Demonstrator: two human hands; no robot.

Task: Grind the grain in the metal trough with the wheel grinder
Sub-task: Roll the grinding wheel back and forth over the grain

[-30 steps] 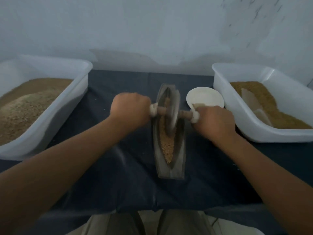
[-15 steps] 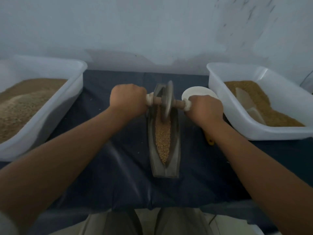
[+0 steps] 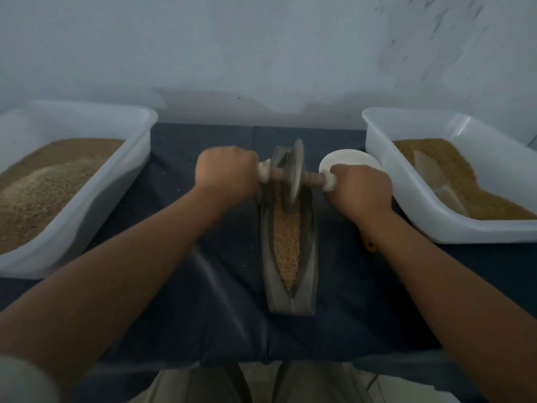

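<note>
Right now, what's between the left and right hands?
Head view: the wheel grinder, disc upright on the axle the left hand and right hand grip, standing on grain at the far end of the metal trough.

A plain wall [image 3: 261, 48], pale and bluish-white, filled the upper half of the view. Dark scuffs and flecks [image 3: 430, 27] marked its upper right part, and a soft grey shadow [image 3: 220, 101] ran along its foot. Against it stood the surface [image 3: 186, 146], covered by a dark blue cloth [image 3: 348, 309] that showed creases, had a fold line near the far edge and hung over the near edge. The light was dim, cool and even, casting only soft shadows.
</note>
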